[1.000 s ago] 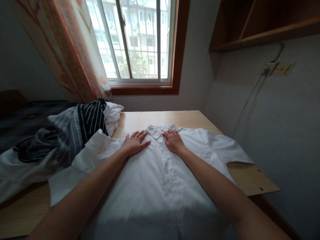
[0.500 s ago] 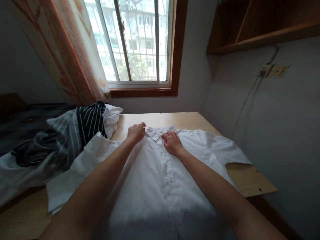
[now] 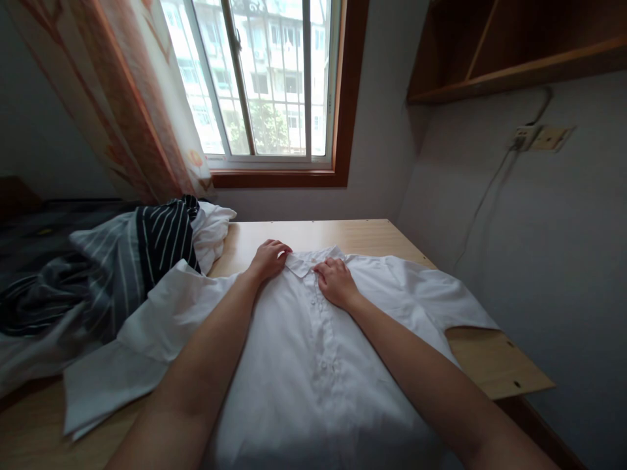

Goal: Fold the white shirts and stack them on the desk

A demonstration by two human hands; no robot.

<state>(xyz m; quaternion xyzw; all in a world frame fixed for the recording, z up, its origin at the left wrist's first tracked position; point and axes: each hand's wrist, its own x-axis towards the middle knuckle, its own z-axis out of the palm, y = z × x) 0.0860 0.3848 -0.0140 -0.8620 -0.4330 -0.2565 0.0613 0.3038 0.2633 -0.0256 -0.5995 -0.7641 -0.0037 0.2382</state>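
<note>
A white button-up shirt lies front up on the wooden table, its sleeves spread to both sides and its button placket running down the middle. My left hand is closed on the left edge of the shirt's collar, the fingertips at the fabric. Close by, my right hand rests on the right front of the shirt just under the collar, its fingers curled and pinching the cloth near the top of the placket. The thumbs are mostly hidden.
Striped black and grey clothing and white cloth are heaped at the left. The wooden table ends before a wall with a window. A shelf and a plugged-in socket are at right.
My left hand has shifted slightly right, onto the collar's edge. The right hand stays by the top of the placket, its fingertips slightly further left. The view has shifted a little.
</note>
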